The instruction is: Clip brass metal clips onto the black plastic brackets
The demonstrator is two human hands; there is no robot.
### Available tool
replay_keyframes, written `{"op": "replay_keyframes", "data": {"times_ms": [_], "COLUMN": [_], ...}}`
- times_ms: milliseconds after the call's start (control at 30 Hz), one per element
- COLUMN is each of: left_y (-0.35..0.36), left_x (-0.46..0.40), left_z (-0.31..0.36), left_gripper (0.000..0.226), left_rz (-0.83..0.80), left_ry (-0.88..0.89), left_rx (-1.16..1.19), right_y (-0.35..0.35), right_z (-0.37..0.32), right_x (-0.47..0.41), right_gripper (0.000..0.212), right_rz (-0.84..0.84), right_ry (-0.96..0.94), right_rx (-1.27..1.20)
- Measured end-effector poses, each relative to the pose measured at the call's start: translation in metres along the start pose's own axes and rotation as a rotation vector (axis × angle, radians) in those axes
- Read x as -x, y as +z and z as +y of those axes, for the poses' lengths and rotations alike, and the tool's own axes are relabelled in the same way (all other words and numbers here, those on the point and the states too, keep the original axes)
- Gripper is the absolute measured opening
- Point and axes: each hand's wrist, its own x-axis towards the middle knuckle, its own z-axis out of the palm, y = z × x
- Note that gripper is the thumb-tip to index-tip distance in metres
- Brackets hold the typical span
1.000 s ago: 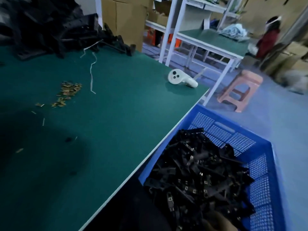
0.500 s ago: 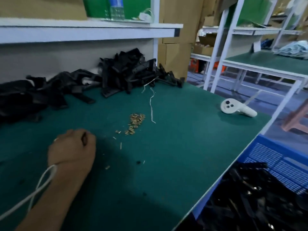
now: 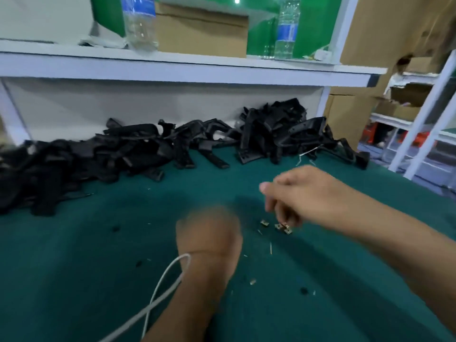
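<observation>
- The right hand (image 3: 303, 193) is reaching in from the right over the green counter (image 3: 98, 280), its fingers curling downward onto a few brass metal clips (image 3: 281, 226) that are lying on the counter surface.
- Whether those fingers are actually pinching a clip or only touching the small cluster cannot be told; the fingertips are blurred and hiding the contact.
- The left hand (image 3: 209, 233) is sitting just left of the clips, low over the counter, heavily blurred; it is appearing as a loosely closed fist, but whether it is holding anything cannot be told.
- A white cord (image 3: 162, 285) is looping around the left wrist and trailing toward the near edge.
- The black plastic brackets (image 3: 153, 149) are lying in a long untidy heap along the far edge of the counter, against the back panel, well apart from both hands.
- Small bits of debris are lying scattered on the counter near the clips.
- A white shelf (image 3: 187, 70) is running above the heap, carrying two clear water bottles (image 3: 140, 23) and a cardboard box (image 3: 202, 30).
</observation>
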Motion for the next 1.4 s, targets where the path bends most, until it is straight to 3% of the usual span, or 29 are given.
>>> {"op": "replay_keyframes", "data": {"times_ms": [100,133,300,400,533,667,767,900,1067,1167,1300,1400], "left_y": [0.003,0.004,0.008,0.011,0.013,0.016,0.014,0.012,0.003,0.001,0.003,0.001], "left_x": [0.003,0.003,0.003,0.002,0.0,0.0,0.001,0.001,0.0,0.0,0.002,0.001], "left_z": [0.002,0.001,-0.001,-0.003,-0.004,-0.005,-0.004,-0.003,-0.001,-0.002,0.0,-0.002], "left_gripper": [0.039,0.039,0.029,0.03,0.031,0.032,0.033,0.037,0.054,0.051,0.065,0.086], "left_rz": [0.009,0.018,0.151,0.113,0.114,0.096,0.107,0.077,0.029,0.03,0.071,-0.003], "left_ry": [0.067,0.085,0.144,0.15,0.121,0.126,0.12,0.07,-0.008,-0.053,-0.007,-0.067], "left_rx": [-0.042,-0.031,0.045,0.04,0.059,0.061,0.064,0.104,0.14,0.161,0.429,0.748], "right_y": [-0.016,-0.012,-0.002,0.009,0.007,-0.005,-0.013,0.005,0.038,0.048,0.059,0.056], "right_z": [-0.003,0.005,0.012,0.015,0.009,-0.007,-0.02,-0.015,0.012,0.023,0.039,0.037], "right_x": [-0.096,-0.121,-0.217,-0.255,-0.282,-0.265,-0.222,-0.132,-0.051,-0.03,-0.016,-0.02], "right_gripper": [0.012,0.015,0.068,0.079,0.059,0.049,0.042,0.042,0.054,0.043,0.046,0.042], "right_rz": [0.19,0.183,0.084,0.019,0.064,-0.041,0.045,0.302,0.431,0.509,0.476,0.421], "right_ry": [0.025,0.03,0.026,0.042,-0.036,-0.221,-0.436,-0.662,-0.728,-0.744,-0.821,-0.881], "right_rx": [0.265,0.366,0.78,0.912,1.054,1.157,1.096,0.752,0.357,0.214,0.202,0.178]}}
